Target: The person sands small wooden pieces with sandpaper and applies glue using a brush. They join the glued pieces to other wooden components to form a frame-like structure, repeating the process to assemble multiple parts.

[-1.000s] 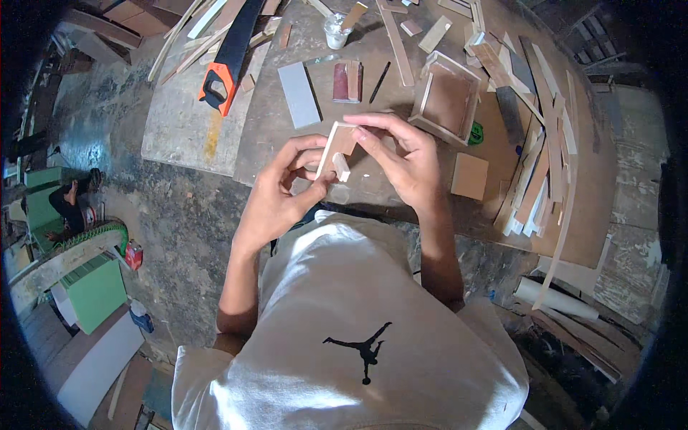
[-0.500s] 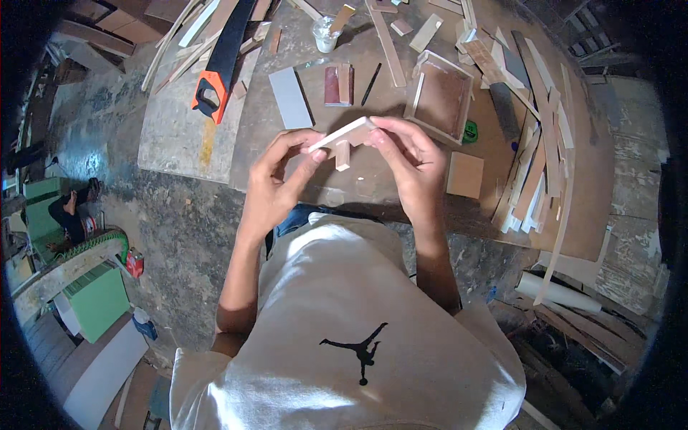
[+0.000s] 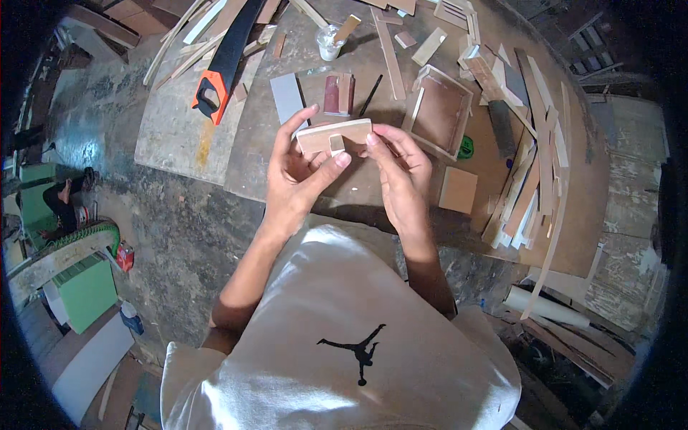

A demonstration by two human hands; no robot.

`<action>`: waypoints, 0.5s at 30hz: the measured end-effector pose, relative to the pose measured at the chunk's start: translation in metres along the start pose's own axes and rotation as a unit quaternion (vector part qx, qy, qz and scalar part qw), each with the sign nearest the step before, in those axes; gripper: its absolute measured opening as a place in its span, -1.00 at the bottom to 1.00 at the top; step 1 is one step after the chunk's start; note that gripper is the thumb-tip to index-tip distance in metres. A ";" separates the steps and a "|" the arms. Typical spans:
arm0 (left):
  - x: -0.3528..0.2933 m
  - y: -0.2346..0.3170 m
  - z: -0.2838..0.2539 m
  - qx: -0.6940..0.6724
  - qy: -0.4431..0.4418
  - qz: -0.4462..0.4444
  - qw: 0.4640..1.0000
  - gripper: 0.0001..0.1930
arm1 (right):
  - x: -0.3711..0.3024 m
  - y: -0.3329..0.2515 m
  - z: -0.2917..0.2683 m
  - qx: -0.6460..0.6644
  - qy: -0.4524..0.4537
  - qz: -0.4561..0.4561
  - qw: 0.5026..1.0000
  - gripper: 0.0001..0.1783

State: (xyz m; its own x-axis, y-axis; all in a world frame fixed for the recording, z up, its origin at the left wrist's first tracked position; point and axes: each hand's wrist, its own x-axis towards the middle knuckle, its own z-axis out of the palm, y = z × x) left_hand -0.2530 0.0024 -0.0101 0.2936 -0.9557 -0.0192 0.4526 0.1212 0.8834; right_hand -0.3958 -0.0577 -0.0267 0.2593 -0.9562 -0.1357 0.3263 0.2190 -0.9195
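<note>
My left hand (image 3: 295,175) and my right hand (image 3: 403,165) hold a small wooden panel (image 3: 316,140) above the near part of the workbench. A short wooden block (image 3: 337,142) stands out from the panel's face. My left thumb presses by the block's lower end, the other left fingers curl behind the panel, and the index finger reaches up past its left corner. At the right end, my right thumb and fingers pinch the edge. Behind the hands lie a grey-white board (image 3: 287,100), a dark red piece with a wood strip (image 3: 338,95) and a thin black pen or pencil (image 3: 371,94).
An open shallow wooden box (image 3: 414,111) stands to the right, near a green round object (image 3: 466,147) and a square wood piece (image 3: 459,190). Wood strips (image 3: 548,161) pile at far right. A handsaw (image 3: 212,93) and a plastic cup (image 3: 329,50) lie farther back. A person's leg shows at far left.
The panel has tipped so its broad face and block now turn toward me. My left thumb has moved onto the block's end, and my left index finger has lifted. The view has shifted slightly.
</note>
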 end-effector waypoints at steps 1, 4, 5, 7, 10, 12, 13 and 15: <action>0.000 0.000 0.002 0.005 0.007 0.006 1.000 -0.29 | 0.001 0.001 0.000 -0.004 0.003 0.001 1.000 -0.77; 0.000 0.002 0.002 0.006 0.018 0.000 1.000 -0.34 | -0.002 0.000 0.005 0.005 0.015 0.004 1.000 -0.76; 0.000 0.003 0.002 0.003 0.020 -0.005 1.000 -0.35 | -0.002 0.000 0.005 0.001 0.009 0.008 1.000 -0.76; 0.000 0.005 0.001 0.007 0.015 -0.008 1.000 -0.35 | -0.003 0.000 0.003 -0.008 -0.003 0.015 1.000 -0.76; -0.001 0.008 0.002 0.008 0.018 -0.017 1.000 -0.36 | -0.003 0.001 0.002 -0.011 -0.008 0.014 1.000 -0.76; -0.001 0.009 0.002 0.007 0.024 -0.026 0.999 -0.35 | -0.004 0.001 0.002 -0.011 -0.010 0.012 1.000 -0.76; -0.001 0.008 0.001 0.006 0.028 -0.032 0.999 -0.35 | -0.005 0.001 0.002 -0.012 -0.011 0.012 1.000 -0.76; -0.002 0.007 0.000 0.004 0.035 -0.037 0.999 -0.35 | -0.006 -0.001 0.006 0.001 -0.001 0.007 1.000 -0.76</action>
State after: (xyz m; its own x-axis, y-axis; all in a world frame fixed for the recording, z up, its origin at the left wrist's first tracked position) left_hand -0.2503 0.0050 -0.0034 0.3168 -0.9412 -0.1171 0.4682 0.0478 0.8823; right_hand -0.3919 -0.0509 -0.0230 0.2648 -0.9529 -0.1477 0.3255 0.2325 -0.9165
